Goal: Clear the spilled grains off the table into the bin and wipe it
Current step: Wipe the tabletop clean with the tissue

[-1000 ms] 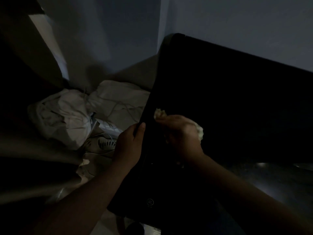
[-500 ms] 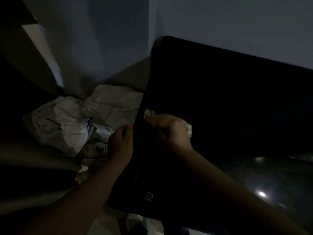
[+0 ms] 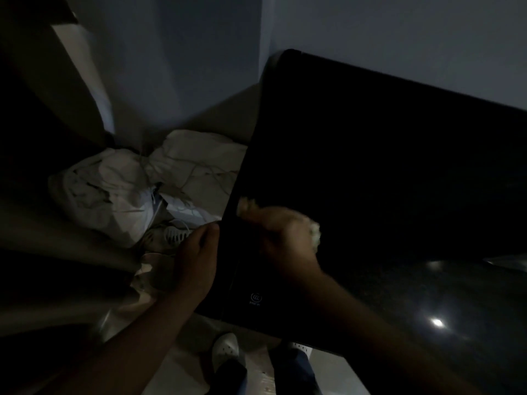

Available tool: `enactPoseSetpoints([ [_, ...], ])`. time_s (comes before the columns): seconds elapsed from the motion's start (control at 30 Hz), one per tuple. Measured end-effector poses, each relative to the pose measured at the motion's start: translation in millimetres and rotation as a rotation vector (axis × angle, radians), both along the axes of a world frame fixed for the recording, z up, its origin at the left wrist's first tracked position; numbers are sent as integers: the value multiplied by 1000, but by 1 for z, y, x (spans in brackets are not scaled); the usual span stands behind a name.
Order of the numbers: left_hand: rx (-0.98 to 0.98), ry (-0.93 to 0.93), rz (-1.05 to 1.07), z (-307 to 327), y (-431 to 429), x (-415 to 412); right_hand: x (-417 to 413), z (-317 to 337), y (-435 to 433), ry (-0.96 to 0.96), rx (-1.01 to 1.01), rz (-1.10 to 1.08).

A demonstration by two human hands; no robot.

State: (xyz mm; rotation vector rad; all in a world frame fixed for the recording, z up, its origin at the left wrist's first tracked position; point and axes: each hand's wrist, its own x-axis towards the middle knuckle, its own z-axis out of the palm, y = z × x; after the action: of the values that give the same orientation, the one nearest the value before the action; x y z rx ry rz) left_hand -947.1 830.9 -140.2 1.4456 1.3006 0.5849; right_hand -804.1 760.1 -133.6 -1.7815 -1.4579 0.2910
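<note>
Step in hand: wipe/sweep at the table (image 3: 370, 166) edge. The right hand (image 3: 285, 235) was clenched round a pale wad (image 3: 315, 235), cloth or tissue, can't tell which, with bits of it poking out both sides of the fist. The wad was pressed on the black top just inside the left edge, and the hand was motion-blurred.

The left hand (image 3: 196, 252) sat against that same edge with fingers curled. Its grip was unclear: holding the rim or cupped under it to catch, cannot tell.

Grains: none visible, too dark and the top too black. Bin: not identifiable in view.

Likely next: push the wad over the edge toward the left hand, and only if that hand is actually cupped below the rim. Otherwise the bits land on the floor clutter.

Surface: glossy black slab with a small printed logo (image 3: 255, 297) near the front corner and a lamp glint (image 3: 437, 322) at the right.

Room: very dim, with bluish walls (image 3: 399, 38) meeting in a corner. A heap of white fabric (image 3: 114, 189) and a shoe (image 3: 171, 235) lay on the floor left of the table. The person's white clog (image 3: 225, 352) showed below.
</note>
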Motion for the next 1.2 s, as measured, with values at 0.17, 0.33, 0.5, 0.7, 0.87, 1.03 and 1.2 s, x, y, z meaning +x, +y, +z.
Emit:
enactPoseSetpoints([
  [0.17, -14, -1, 15, -1, -13, -14, 12, 18, -30, 326, -5, -101],
  [0.33, -11, 30, 29, -7, -16, -17, 76, 20, 17, 292, 10, -420],
  [0.5, -18, 27, 54, -8, -16, -17, 16, -3, 6, 20, 3, -158],
  [0.7, 2, 61, 48, -5, -17, -16, -23, 2, -54, 257, -12, -1],
  [0.87, 40, 77, 23, -4, -18, -17, 52, 13, -14, 404, 45, -408],
  [1.03, 53, 61, -4, -5, -18, -18, 68, 0, 3, 15, -64, -425],
  [1.2, 21, 46, -31, -5, -17, -18, 60, -18, -34, -147, -47, -479],
])
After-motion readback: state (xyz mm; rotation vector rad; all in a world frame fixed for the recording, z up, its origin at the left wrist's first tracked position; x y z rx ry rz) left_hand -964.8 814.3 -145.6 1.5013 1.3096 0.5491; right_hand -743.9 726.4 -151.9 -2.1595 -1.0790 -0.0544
